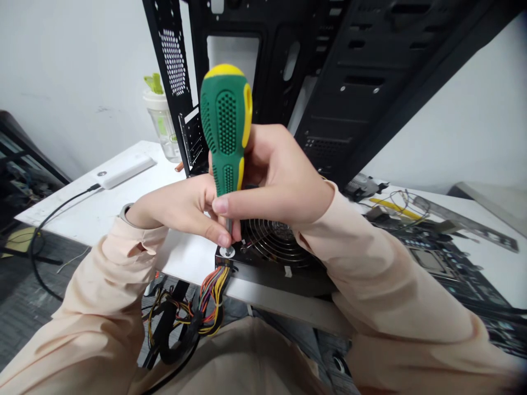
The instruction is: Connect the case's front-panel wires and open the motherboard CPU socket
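Observation:
A screwdriver with a green and yellow handle stands nearly upright, tip down. My right hand is closed around the lower handle, thumb on the side toward me. Low on the metal shaft, the thumb and fingers of my left hand pinch together. The tip meets a round white sticker at the corner of a black power supply; any screw there is hidden. Its round fan grille faces up, partly covered by my right hand and sleeve. A bundle of coloured cables hangs from its near side.
A black computer case stands open behind my hands. To the left on the white table are a white power bank with a black cable and a clear bottle. Circuit boards and loose parts lie at right.

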Motion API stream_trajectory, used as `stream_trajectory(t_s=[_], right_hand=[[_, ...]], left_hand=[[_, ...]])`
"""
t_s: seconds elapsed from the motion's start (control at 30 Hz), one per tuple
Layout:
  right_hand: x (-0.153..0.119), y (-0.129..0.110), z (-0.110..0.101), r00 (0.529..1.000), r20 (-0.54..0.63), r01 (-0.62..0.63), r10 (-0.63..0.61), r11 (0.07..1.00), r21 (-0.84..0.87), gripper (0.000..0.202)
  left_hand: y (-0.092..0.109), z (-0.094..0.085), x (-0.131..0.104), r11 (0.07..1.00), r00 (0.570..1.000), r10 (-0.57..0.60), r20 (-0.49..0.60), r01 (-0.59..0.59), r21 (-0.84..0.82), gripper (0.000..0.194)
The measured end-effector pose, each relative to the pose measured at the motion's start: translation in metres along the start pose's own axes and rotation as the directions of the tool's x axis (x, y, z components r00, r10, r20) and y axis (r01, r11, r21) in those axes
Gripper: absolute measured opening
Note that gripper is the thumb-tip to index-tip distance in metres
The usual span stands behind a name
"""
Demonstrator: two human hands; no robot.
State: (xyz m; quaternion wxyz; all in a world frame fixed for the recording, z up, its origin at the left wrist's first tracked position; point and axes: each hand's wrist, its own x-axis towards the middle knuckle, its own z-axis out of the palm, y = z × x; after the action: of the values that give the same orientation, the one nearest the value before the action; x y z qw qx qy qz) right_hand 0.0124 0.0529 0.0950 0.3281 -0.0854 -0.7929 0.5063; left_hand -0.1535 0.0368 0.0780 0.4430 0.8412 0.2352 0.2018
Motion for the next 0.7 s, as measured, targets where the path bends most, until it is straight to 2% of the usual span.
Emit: stream_trajectory(t_s=[0.2,0.3,0.4,0.5,0.63,0.7], right_hand=[[-0.001,-0.003,0.001,0.998,-0.032,-0.05,0.047,0.991,-0.125,0.027],[0.0,-0.011,0.0,0.995,0.014,-0.098,0.102,0.979,-0.18,0.025],[0.002,-0.021,-0.002,0.983,0.109,-0.127,0.151,0.972,-0.2,0.023],[0.002,-0.029,-0.004,0.965,0.179,-0.157,0.193,0.967,-0.202,0.025],[-0.006,-0.033,-0.003,0.971,0.121,-0.191,0.204,0.975,-0.11,0.027],[-0.012,-0.032,-0.001,0.979,0.078,-0.183,0.186,0.982,-0.053,0.027]], left_hand=[[-0.001,0.001,-0.002,1.0,1.0,0.02,-0.019,-0.02,-0.002,0.009],[-0.002,0.001,-0.005,1.0,0.999,0.009,-0.039,-0.01,-0.018,0.01],[-0.001,0.005,-0.009,1.0,0.997,0.025,-0.07,-0.025,0.006,0.012],[-0.001,0.013,-0.013,1.0,0.988,0.004,-0.151,-0.006,-0.011,0.011],[-0.004,0.027,-0.018,1.0,0.959,-0.002,-0.282,0.005,0.008,0.004],[-0.005,0.034,-0.02,0.998,0.935,0.013,-0.353,0.008,0.057,0.008]])
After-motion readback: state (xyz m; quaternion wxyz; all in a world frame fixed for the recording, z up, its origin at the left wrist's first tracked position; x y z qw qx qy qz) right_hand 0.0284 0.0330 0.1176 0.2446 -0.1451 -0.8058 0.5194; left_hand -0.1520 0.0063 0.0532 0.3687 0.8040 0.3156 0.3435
